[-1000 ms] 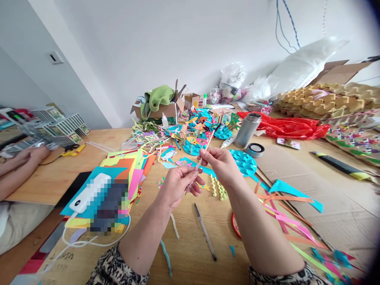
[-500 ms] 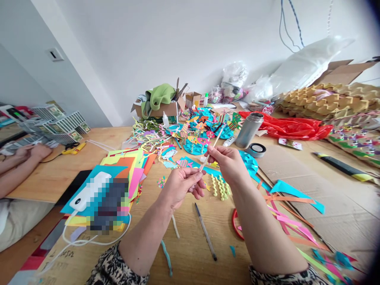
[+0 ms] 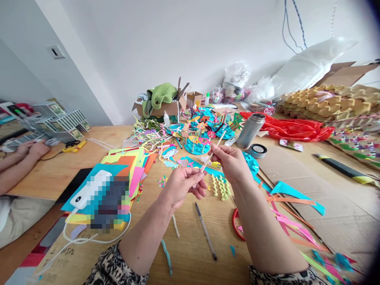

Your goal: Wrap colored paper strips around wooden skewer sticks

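Over the middle of the wooden table, my left hand (image 3: 185, 186) pinches the lower end of a thin pale stick (image 3: 210, 158), which slants up to the right. My right hand (image 3: 230, 162) grips the same stick higher up between thumb and fingers. Something pale pink is at the stick's lower end by my left fingertips, too small to make out. Wavy yellow-green strips (image 3: 221, 187) lie on the table beneath and between my hands. Below them rests a pen (image 3: 206, 231), with a pale pipe cleaner (image 3: 175, 226) and a blue one (image 3: 166, 257) to its left.
Coloured paper (image 3: 138, 178), a white power bank (image 3: 92, 190) and its cable lie left. Paper fish and blue pieces (image 3: 197, 144) are piled ahead. A steel flask (image 3: 251, 130), cardboard (image 3: 297, 170) and a cutter (image 3: 341, 166) are right. Another person's hands (image 3: 38, 149) are far left.
My right hand has shifted slightly right along the stick, away from my left hand. The view has moved a little; my left hand keeps its hold.
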Available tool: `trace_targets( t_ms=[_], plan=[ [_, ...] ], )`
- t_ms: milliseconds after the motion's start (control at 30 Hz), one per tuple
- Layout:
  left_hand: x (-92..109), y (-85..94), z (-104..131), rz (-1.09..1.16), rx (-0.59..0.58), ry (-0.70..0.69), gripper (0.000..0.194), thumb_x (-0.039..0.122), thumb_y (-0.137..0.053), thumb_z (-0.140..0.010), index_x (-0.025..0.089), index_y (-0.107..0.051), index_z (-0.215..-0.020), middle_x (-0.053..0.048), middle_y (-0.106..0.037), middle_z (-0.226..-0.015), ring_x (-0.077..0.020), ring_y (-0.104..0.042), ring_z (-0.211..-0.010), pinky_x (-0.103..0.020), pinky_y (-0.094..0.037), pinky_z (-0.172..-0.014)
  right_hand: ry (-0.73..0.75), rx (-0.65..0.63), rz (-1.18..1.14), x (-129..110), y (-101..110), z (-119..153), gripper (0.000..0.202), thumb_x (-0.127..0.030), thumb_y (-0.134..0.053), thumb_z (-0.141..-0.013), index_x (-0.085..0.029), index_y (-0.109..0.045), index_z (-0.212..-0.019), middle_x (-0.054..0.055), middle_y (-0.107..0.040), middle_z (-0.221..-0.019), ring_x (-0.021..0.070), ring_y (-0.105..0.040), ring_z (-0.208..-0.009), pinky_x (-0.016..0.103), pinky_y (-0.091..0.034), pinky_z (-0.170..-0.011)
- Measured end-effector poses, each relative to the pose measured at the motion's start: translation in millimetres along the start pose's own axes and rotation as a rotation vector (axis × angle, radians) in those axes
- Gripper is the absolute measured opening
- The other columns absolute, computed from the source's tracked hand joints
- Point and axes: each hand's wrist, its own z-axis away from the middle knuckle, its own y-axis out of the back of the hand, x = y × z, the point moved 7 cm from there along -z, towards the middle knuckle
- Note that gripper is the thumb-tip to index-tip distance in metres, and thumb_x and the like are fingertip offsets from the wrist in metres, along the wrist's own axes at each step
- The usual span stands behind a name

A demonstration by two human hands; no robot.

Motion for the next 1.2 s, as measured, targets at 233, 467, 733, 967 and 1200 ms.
trace_targets(
  t_ms=[233,467,733,967,1200],
  plan=[
    [0.2,-0.4,0.9,0.044,-0.023,0.021,0.036,0.036,-0.072,-0.072,0.009,-0.065,-0.093,-0.003,-0.065,-0.067,-0.0092,-0.061,-0.049,-0.019,-0.047,-0.045,0.011,0.050,-0.037,-2.6,6.1,-0.2,0.033,-0.048,-0.076,-0.066,-0.017,-0.067,-0.060,-0.001,-0.055,-0.049,0.0096,-0.044,-0.049,0.024,-0.035,-0.052],
    [-3.7,-2.0,0.4,-0.110,-0.001,0.003,0.037,0.047,-0.058,-0.082,0.012,-0.063,-0.093,0.004,-0.051,-0.053,-0.0017,-0.031,-0.034,-0.015,-0.016,-0.033,0.066,-0.011,-0.016,-3.2,-6.9,3.5,0.030,-0.044,-0.070,-0.075,-0.017,-0.067,-0.062,-0.002,-0.056,-0.051,0.0098,-0.046,-0.051,0.024,-0.037,-0.056],
    [-4.6,-5.8,5.6,-0.224,0.003,-0.011,0.035,0.050,-0.050,-0.084,0.016,-0.049,-0.073,0.010,-0.027,-0.050,-0.0031,-0.015,-0.040,-0.020,-0.008,-0.039,0.077,0.001,-0.050,-1.6,-13.4,5.6,0.032,-0.044,-0.071,-0.073,-0.017,-0.065,-0.056,-0.001,-0.056,-0.050,0.0101,-0.046,-0.049,0.025,-0.036,-0.053],
    [-4.7,-7.9,5.1,-0.264,-0.013,-0.015,0.031,0.045,-0.045,-0.087,0.017,-0.048,-0.074,0.008,-0.033,-0.054,-0.0035,-0.017,-0.040,-0.020,-0.011,-0.039,0.060,0.030,-0.043,2.7,-6.2,3.7,0.033,-0.041,-0.072,-0.072,-0.017,-0.062,-0.051,0.000,-0.058,-0.053,0.0103,-0.048,-0.052,0.025,-0.038,-0.056],
    [-4.7,-8.1,4.0,-0.281,-0.012,-0.020,0.032,0.046,-0.045,-0.086,0.017,-0.048,-0.073,0.008,-0.034,-0.053,-0.0040,-0.018,-0.041,-0.020,-0.013,-0.040,-0.013,0.054,-0.072,4.7,-0.8,1.1,0.031,-0.043,-0.077,-0.064,-0.016,-0.066,-0.053,0.001,-0.058,-0.051,0.0098,-0.048,-0.049,0.025,-0.038,-0.053]
  ],
)
